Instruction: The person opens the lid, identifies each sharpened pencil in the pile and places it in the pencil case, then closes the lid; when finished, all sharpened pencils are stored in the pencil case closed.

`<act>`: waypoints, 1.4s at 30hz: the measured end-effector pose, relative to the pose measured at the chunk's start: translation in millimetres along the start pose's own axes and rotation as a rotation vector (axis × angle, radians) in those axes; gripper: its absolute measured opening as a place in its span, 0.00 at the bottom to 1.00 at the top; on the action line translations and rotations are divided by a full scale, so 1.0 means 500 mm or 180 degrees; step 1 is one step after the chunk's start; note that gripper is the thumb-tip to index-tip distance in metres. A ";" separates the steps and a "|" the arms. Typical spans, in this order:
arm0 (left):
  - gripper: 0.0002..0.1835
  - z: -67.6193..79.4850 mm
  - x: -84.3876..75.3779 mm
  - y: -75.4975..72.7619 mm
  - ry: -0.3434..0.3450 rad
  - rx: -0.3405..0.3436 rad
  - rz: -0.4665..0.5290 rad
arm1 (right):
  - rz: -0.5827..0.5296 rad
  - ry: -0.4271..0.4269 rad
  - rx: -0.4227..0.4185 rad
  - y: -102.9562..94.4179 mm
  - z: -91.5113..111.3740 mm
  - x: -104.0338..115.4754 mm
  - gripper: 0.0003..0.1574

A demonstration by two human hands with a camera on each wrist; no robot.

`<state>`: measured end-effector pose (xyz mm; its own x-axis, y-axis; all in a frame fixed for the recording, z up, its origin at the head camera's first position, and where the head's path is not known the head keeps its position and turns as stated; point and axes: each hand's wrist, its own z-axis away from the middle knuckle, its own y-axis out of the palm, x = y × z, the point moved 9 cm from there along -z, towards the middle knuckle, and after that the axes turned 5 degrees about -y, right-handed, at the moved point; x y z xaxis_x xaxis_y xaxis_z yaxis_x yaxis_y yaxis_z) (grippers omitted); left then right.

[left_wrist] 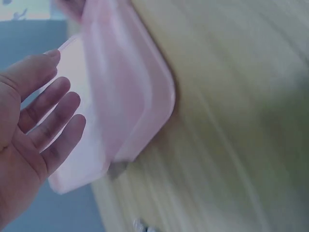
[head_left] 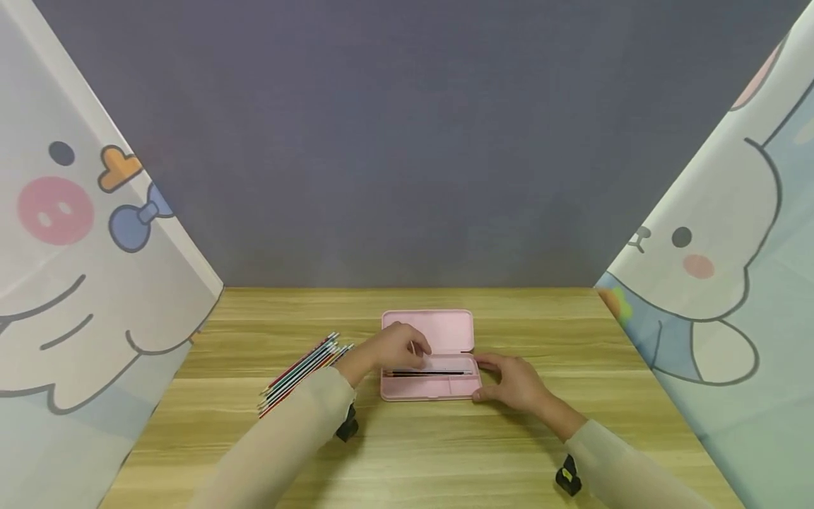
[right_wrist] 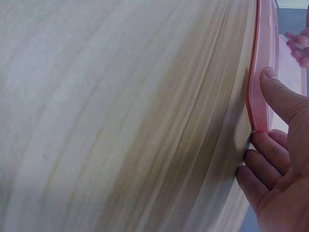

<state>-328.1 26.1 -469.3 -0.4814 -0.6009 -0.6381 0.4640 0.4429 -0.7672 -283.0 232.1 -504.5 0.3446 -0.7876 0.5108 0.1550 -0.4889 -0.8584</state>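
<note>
A pink pencil case [head_left: 415, 388] lies with its lid [head_left: 445, 329] raised toward the back. Inside its tray are dark pencils [head_left: 432, 373], lengthwise, and a small divider marks off the right end. Over the left part of the case hovers my left hand [head_left: 400, 345]; in the left wrist view its fingers [left_wrist: 58, 116] are loosely bent with nothing between them. My right hand [head_left: 515, 384] holds the case at its right end, thumb near the front corner and fingers at the back. The right wrist view shows that thumb [right_wrist: 277, 92] against the pink side wall.
A bundle of several coloured pencils [head_left: 299, 375] lies slantwise on the wooden table [head_left: 432, 459], left of the case, partly behind my left forearm. A grey wall [head_left: 407, 155] stands at the back. Cartoon-printed panels [head_left: 706, 283] rise at both sides.
</note>
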 end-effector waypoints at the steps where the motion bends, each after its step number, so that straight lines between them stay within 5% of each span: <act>1: 0.12 0.006 0.006 -0.010 0.0009 -0.0028 0.0072 | 0.0001 0.0001 0.0000 -0.001 0.000 0.000 0.50; 8: 0.15 0.078 0.050 -0.100 -0.0101 -0.0304 0.0446 | -0.0017 0.0034 0.0032 -0.002 -0.002 0.000 0.50; 16: 0.16 0.173 0.150 -0.165 -0.0367 -0.0560 0.0825 | -0.0070 0.0039 0.0014 -0.001 0.000 -0.002 0.50; 23: 0.18 0.237 0.236 -0.177 -0.0527 -0.0457 0.0928 | -0.0080 0.0041 0.0002 -0.001 0.000 -0.004 0.50; 31: 0.20 0.291 0.322 -0.185 -0.0758 -0.0618 0.1129 | -0.0106 0.0077 0.0017 0.003 0.001 -0.006 0.50; 42: 0.18 0.324 0.377 -0.168 -0.0874 -0.0541 0.0956 | -0.0074 0.0045 0.0007 0.002 0.000 -0.006 0.49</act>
<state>-337.5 -232.0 -514.4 -0.1175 -0.5732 -0.8109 0.4133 0.7142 -0.5648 -283.8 234.0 -506.9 0.3277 -0.7813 0.5312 0.1648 -0.5064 -0.8464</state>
